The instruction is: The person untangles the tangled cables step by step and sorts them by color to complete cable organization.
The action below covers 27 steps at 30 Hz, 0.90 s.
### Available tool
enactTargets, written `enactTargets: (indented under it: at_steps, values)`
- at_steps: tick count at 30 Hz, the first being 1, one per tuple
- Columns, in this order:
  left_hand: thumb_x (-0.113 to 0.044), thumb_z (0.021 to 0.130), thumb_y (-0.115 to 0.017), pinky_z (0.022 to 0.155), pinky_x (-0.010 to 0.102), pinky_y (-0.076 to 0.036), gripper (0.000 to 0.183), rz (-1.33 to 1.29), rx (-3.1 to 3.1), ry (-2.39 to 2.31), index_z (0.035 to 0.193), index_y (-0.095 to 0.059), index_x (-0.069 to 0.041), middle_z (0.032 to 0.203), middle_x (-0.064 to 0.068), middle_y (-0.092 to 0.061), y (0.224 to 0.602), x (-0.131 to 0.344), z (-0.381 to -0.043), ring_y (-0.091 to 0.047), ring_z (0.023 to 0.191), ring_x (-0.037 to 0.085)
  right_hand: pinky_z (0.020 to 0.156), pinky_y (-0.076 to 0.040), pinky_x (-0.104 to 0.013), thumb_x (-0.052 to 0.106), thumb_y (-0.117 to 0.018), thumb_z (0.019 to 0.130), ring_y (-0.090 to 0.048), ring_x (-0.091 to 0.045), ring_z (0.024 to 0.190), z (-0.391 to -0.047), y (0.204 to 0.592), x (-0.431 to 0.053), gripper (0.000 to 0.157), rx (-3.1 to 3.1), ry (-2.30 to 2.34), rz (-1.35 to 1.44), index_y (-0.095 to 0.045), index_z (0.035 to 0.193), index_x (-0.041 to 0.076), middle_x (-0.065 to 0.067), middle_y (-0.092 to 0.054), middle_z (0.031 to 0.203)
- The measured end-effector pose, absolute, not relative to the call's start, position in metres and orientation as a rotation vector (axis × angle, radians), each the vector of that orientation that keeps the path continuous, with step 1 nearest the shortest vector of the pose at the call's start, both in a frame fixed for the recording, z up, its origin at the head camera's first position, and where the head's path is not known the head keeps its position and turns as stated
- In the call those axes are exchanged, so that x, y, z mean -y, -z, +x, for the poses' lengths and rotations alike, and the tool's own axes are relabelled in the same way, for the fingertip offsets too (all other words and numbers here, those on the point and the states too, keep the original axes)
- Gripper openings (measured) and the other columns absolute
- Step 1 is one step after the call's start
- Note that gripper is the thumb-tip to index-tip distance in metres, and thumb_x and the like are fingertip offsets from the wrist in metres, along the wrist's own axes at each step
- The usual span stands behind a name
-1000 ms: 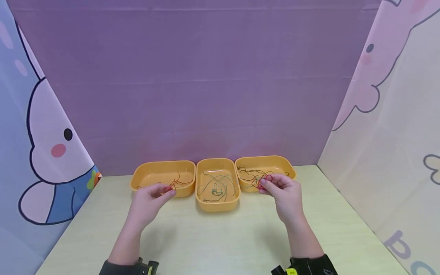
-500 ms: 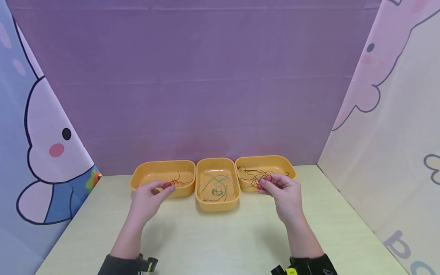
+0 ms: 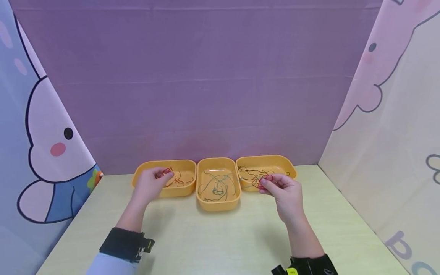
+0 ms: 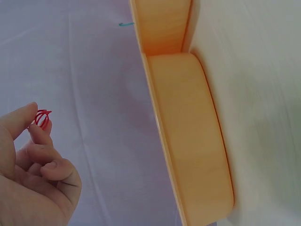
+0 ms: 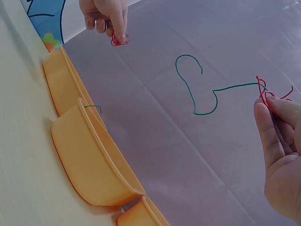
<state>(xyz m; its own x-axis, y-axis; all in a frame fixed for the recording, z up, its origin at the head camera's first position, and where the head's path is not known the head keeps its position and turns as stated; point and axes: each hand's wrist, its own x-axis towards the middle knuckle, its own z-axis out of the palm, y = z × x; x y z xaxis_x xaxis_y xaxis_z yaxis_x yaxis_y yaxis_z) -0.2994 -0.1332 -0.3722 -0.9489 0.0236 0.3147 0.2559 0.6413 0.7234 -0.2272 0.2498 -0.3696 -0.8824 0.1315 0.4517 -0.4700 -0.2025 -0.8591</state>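
Note:
Above the left yellow tray (image 3: 187,167), my left hand (image 3: 148,186) pinches a small coil of red wire (image 4: 43,117) between thumb and fingertips. My right hand (image 3: 288,194) is raised in front of the right yellow tray (image 3: 283,165). It pinches a loose tangle of red wire (image 5: 264,92) between thumb and fingers. From that tangle a bent green wire (image 5: 237,86) sticks out, as the right wrist view shows. More red wires (image 3: 178,180) lie in the left tray. The thumb and fingers partly hide both held bundles.
Between the two trays stands the middle yellow tray (image 3: 219,206), with thin green wires (image 3: 218,189) inside. Dark wires (image 3: 252,172) lie in the right tray. All three trays sit side by side on the pale table (image 3: 220,240), against a purple backdrop (image 3: 213,84).
My left hand has moved forward and up over the left tray with the red coil, and more of its sleeve shows. My right hand has stayed nearly still.

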Motion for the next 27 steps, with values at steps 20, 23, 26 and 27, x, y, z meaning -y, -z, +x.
enactTargets:
  at_steps: [20,23,26,27]
  values:
    - [-0.032,0.091,-0.066,0.054,0.030,-0.039,0.030,0.052,2.812,1.122,0.086,-0.065,-0.002,0.071,0.007,-0.054,0.395,0.145,-0.350,-0.048,0.066,0.023,0.068,-0.057,-0.040,-0.002,-0.073,0.082,-0.066,-0.031,0.076,-0.226,0.369,-0.249,0.019,1.697,-2.136,0.372,-0.060,0.091,-0.012,-0.014,-0.065,0.083]
    - [-0.032,0.091,-0.066,0.054,0.030,-0.040,0.029,0.066,2.807,1.119,0.087,-0.065,-0.003,0.074,0.007,-0.056,0.395,0.145,-0.350,-0.049,0.067,0.023,0.068,-0.057,-0.040,-0.001,-0.073,0.082,-0.065,-0.031,0.077,-0.227,0.370,-0.249,0.019,1.706,-2.127,0.374,-0.060,0.092,-0.012,-0.014,-0.065,0.084]
    - [-0.034,0.091,-0.065,0.054,0.031,-0.039,0.030,0.075,2.805,1.120,0.087,-0.065,-0.005,0.074,0.007,-0.056,0.394,0.143,-0.351,-0.049,0.067,0.023,0.068,-0.057,-0.040,-0.002,-0.073,0.082,-0.065,-0.031,0.077,-0.227,0.370,-0.250,0.019,1.705,-2.120,0.382,-0.060,0.092,-0.012,-0.014,-0.065,0.084]
    - [-0.035,0.091,-0.065,0.054,0.031,-0.040,0.031,0.074,2.806,1.115,0.088,-0.065,-0.005,0.076,0.007,-0.057,0.393,0.143,-0.351,-0.050,0.068,0.024,0.068,-0.057,-0.040,-0.002,-0.073,0.082,-0.065,-0.031,0.077,-0.227,0.370,-0.250,0.019,1.704,-2.119,0.382,-0.060,0.092,-0.012,-0.014,-0.065,0.084]
